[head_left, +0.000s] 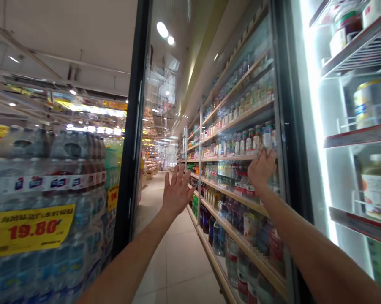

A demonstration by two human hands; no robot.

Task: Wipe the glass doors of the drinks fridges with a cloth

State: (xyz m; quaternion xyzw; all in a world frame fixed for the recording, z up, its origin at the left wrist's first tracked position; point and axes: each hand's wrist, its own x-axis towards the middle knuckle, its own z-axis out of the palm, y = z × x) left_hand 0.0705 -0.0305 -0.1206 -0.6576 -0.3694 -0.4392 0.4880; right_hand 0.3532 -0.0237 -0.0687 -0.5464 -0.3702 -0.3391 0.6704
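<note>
A tall glass fridge door (165, 105) with a black frame stands swung out in front of me. My left hand (178, 192) is open, with fingers spread and the palm flat towards the glass. My right hand (260, 169) is higher and to the right, by the door's right-hand frame (287, 126). Its fingers are bent and pressed together against the door there; whether a handle lies under them is hidden. Through the glass I see shelves of bottled drinks (241, 143) running down the aisle.
The lit fridge interior (361, 135) at the right has wire shelves holding jars and tubs. At the left stands a stack of shrink-wrapped water bottles (51, 177) with a yellow 19.80 price sign (30, 230). A tiled aisle floor (178, 261) runs ahead.
</note>
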